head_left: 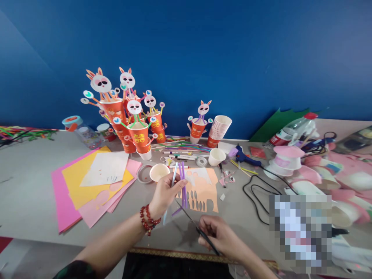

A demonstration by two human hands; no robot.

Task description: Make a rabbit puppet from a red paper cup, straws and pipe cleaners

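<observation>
My left hand (165, 192), with red bead bracelets on the wrist, pinches a few purple pipe cleaners (184, 195) and a thin light blue strip (175, 173) upright above the table. My right hand (218, 235) is closed around the black handles of a pair of scissors (190, 217). The blades point up and left, reaching the lower part of the purple pipe cleaners just below my left fingers. One purple piece (176, 211) slants off near the blade tips. Behind my hands lies a peach paper sheet (214, 193) with leaf-shaped holes cut out.
Orange paper cups with rabbit faces (138, 131) stand along the blue wall, near a cup stack (220, 128). Coloured paper sheets (68, 193) lie left. Rightward are a blue glue gun (247, 157), its black cable (245, 190), a plastic bottle (293, 130) and pink-white cup pieces (286, 159).
</observation>
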